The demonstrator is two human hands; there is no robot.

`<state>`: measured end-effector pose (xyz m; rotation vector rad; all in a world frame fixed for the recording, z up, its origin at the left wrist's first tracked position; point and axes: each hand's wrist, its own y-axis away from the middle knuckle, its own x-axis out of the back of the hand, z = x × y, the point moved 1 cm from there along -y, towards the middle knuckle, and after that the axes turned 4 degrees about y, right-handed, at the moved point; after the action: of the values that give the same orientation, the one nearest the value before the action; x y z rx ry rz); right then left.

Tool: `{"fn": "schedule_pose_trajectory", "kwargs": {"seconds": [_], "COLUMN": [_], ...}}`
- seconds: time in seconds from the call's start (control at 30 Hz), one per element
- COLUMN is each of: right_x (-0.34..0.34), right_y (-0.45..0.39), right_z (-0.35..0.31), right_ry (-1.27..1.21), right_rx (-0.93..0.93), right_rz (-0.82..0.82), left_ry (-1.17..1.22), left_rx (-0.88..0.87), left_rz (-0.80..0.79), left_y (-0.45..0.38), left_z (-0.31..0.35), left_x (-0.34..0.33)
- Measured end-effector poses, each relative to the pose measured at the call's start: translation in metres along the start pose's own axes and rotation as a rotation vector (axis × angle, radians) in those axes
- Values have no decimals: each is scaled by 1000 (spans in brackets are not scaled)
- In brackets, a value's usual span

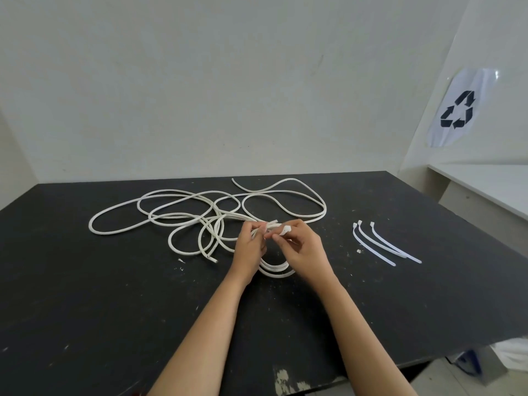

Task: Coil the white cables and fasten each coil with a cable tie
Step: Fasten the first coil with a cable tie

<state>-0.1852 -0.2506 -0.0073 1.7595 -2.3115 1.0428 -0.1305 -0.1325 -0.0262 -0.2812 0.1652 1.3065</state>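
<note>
Loose white cables [183, 215] sprawl in tangled loops over the middle and far part of the black table [85, 295]. A small coil of white cable [275, 270] hangs between my hands, its lower loops showing beneath them. My left hand [249, 247] pinches the top of this coil. My right hand [303, 250] grips a white cable tie [285, 230] at the coil's top, fingertips nearly touching those of the left. Three spare cable ties [383, 244] lie side by side on the table to the right.
A pale wall stands behind the table. On the right, a sheet with a black recycling symbol [457, 110] hangs above a white counter [485, 184]. White scuff marks dot the table top, whose front edge is chipped near me.
</note>
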Motion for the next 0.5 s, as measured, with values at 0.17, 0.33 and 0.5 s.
{"fn": "schedule_pose_trajectory", "kwargs": {"seconds": [0.17, 0.33, 0.5], "right_x": [-6, -8, 2], "right_y": [3, 4, 11], "right_z": [1, 1, -3], "right_ry": [13, 77, 68], "right_rx": [38, 79, 52], "right_rz": [-18, 9, 6], "left_ry": [8, -112, -113], "left_rx": [43, 20, 18], "left_rz": [-13, 49, 18], "left_y": [-1, -8, -8], "left_z": [1, -5, -5], "left_x": [1, 6, 3]}}
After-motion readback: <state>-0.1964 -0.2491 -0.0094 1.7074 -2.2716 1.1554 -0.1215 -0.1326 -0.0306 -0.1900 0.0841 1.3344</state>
